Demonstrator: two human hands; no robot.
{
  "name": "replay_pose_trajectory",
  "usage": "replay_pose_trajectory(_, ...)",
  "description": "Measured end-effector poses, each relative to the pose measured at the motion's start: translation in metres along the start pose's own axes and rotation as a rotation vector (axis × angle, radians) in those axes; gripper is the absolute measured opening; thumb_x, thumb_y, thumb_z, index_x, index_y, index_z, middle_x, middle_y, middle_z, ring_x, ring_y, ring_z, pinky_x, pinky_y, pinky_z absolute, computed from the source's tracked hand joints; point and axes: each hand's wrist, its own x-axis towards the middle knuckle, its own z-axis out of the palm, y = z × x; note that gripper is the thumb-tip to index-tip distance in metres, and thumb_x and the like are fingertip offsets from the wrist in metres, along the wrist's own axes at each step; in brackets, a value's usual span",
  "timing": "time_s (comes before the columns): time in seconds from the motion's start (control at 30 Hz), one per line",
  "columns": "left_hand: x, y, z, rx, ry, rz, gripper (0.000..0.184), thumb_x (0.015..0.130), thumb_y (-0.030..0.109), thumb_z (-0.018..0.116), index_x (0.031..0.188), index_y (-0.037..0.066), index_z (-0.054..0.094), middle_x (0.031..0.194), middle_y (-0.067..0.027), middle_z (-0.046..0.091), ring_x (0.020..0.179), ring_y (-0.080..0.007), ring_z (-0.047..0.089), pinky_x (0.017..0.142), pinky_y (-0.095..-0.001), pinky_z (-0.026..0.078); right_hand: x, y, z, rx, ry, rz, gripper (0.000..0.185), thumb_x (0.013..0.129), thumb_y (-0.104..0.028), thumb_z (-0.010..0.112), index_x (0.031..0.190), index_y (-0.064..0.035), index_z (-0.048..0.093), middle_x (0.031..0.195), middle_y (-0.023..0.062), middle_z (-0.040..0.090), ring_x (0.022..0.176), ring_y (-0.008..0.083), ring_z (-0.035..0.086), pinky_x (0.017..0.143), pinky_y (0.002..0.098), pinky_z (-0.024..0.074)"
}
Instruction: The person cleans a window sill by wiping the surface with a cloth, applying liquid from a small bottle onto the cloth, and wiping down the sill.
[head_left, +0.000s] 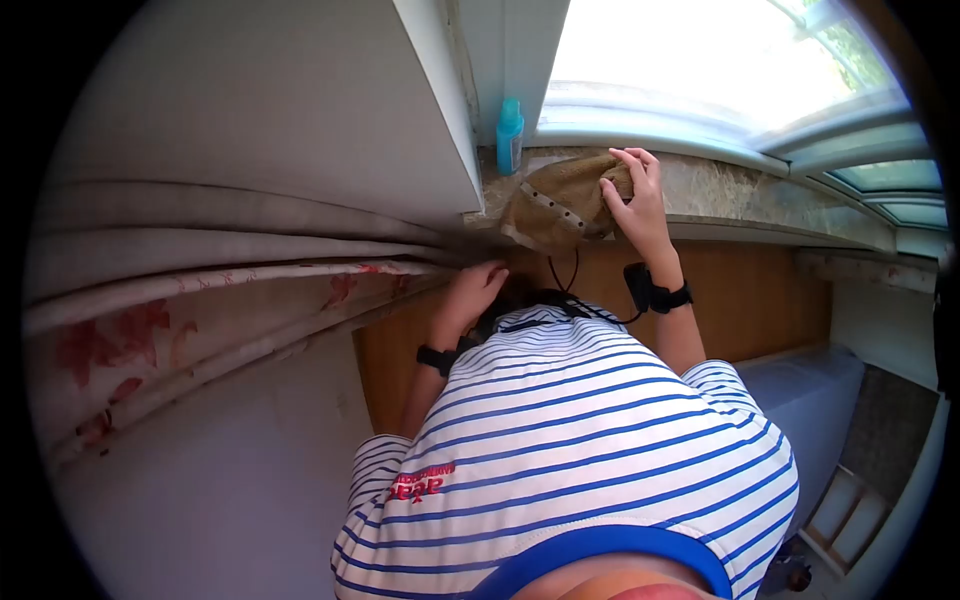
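Observation:
A brown cloth item [550,205] with a pale strip of dark dots lies bunched at the edge of the stone windowsill, part of it over the front. My right hand [637,195] grips its right end between thumb and curved fingers. Lower down and to the left, my left hand [478,292] is beside the curtain folds, near the front of the striped shirt. Its fingers are bent and close together; what they hold, if anything, is hidden in shadow. A dark cord [565,275] hangs below the cloth.
A turquoise bottle [510,137] stands upright on the windowsill [720,190], left of the bright window [650,60]. Floral curtains [190,290] gather at the left. A wooden surface [745,300] lies below the sill, and a grey-purple covered surface [810,400] is at the right.

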Motion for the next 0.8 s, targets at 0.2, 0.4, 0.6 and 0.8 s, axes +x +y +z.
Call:
replay_pose_trajectory(0.2,0.029,0.073,-0.011,0.003,0.332,0.564,0.036,0.09,0.024,0.069,0.119,0.003,0.065,0.109,-0.0138,0.067,0.101,-0.0355,0.062,0.09,-0.0417,0.05,-0.01,-0.004,-0.011,-0.187,-0.041,0.059,0.051,0.083,-0.007,0.065,0.132,0.0013,0.053,0.127,0.0207,0.053,0.114,0.038,0.056,0.098,0.0429,0.0468)
replay_pose_trajectory(0.4,0.07,0.076,0.003,0.376,0.528,0.669,0.053,0.079,0.025,0.079,0.125,0.006,0.059,0.117,-0.0092,0.062,0.113,-0.034,0.05,0.095,-0.0464,0.042,-0.031,-0.052,-0.05,-0.014,-0.13,-0.01,0.033,0.076,-0.001,0.067,0.109,-0.0027,0.063,0.107,0.0121,0.062,0.1,0.0319,0.062,0.087,0.0381,0.0516)
replay_pose_trajectory(0.6,0.081,0.065,0.005,-0.019,0.268,0.754,0.03,0.07,-0.006,0.059,0.097,0.006,0.056,0.103,-0.0123,0.063,0.1,-0.0354,0.058,0.088,-0.042,0.046,-0.073,-0.037,-0.049,-0.104,-0.055,-0.03,0.033,0.074,0.001,0.068,0.106,-0.0055,0.06,0.117,0.0119,0.056,0.102,0.0296,0.061,0.085,0.0365,0.0522)
replay_pose_trajectory(0.8,0.076,0.112,0.02,-0.239,0.051,0.827,0.043,0.07,-0.011,0.05,0.111,0.001,0.056,0.103,-0.0167,0.067,0.096,-0.0325,0.067,0.086,-0.0372,0.053,-0.092,-0.017,-0.034,0.317,-0.332,0.261,0.071,0.076,0.0,0.055,0.145,-0.0112,0.043,0.151,0.018,0.038,0.118,0.0369,0.057,0.091,0.0396,0.0507)
